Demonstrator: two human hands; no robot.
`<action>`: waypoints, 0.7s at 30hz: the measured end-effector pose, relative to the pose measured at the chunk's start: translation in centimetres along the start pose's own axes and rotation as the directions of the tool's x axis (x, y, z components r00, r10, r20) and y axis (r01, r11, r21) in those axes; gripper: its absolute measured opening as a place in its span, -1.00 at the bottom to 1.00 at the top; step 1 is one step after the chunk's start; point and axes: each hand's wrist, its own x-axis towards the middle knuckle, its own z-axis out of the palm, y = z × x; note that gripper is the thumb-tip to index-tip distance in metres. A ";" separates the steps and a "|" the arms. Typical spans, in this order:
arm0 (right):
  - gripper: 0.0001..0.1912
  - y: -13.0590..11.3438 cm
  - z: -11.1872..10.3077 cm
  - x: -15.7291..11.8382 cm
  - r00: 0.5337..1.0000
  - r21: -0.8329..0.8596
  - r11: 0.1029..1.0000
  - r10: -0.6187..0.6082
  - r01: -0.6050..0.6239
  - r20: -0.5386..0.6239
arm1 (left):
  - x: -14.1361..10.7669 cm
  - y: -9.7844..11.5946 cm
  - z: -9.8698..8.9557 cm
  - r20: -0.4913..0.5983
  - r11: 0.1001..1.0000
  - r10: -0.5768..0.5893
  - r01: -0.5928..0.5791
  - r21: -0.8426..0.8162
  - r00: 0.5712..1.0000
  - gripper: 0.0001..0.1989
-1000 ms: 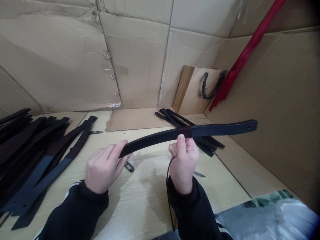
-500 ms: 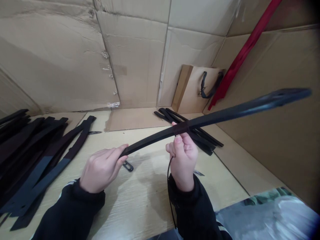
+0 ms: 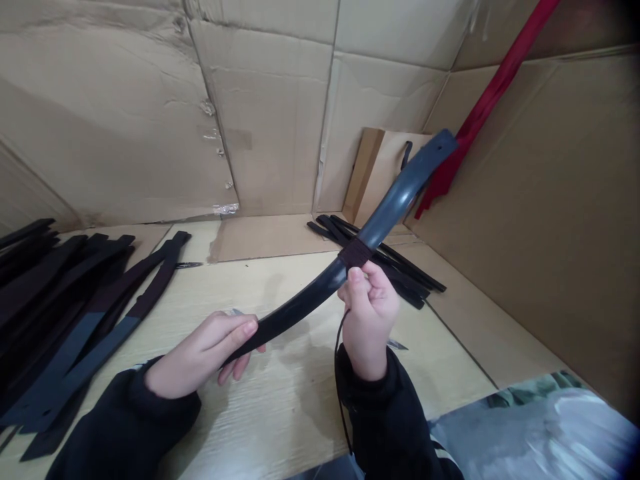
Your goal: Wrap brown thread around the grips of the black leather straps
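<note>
A long, curved black strip with a small hole near its far end slants across the view, lifted above the table. Dark brown cord is wound in close turns round its middle. My left hand grips the lower end, thumb on top and fingers underneath. Just below the windings, my right hand is closed in a pinch on the cord at the strip's edge. A loose length of cord hangs from this hand down past the sleeve.
Several dark curved strips are heaped on the left of the table. More black strips lie at the back. A paper bag, a red strap and cardboard walls stand behind. Clear plastic lies at lower right.
The strip has rolled so its broad face shows, and its far end has swung up and left. My left hand has tilted and moved slightly down. My right hand stays nearly in place.
</note>
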 end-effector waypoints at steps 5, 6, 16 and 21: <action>-0.75 0.3 -0.1 0.0 1.000 -0.028 1.000 0.010 -0.009 0.009 | 0.0 -0.1 -0.3 -0.012 0.998 -0.045 0.045 -0.035 0.999 -0.52; -0.73 0.4 0.0 0.0 1.000 -0.042 0.999 0.013 -0.013 -0.005 | 0.0 -0.1 -0.3 -0.027 0.999 -0.047 0.047 -0.022 0.999 -0.52; -0.54 0.7 0.0 -0.1 0.995 -0.065 0.997 0.035 -0.029 0.093 | 0.0 -0.4 0.0 -0.091 0.971 0.030 -0.008 0.238 0.995 -0.61; -0.53 0.9 0.1 -0.2 1.000 -0.066 0.998 0.023 -0.024 -0.007 | 0.3 -1.9 -0.2 -0.341 0.559 0.531 -0.019 0.829 0.776 -0.69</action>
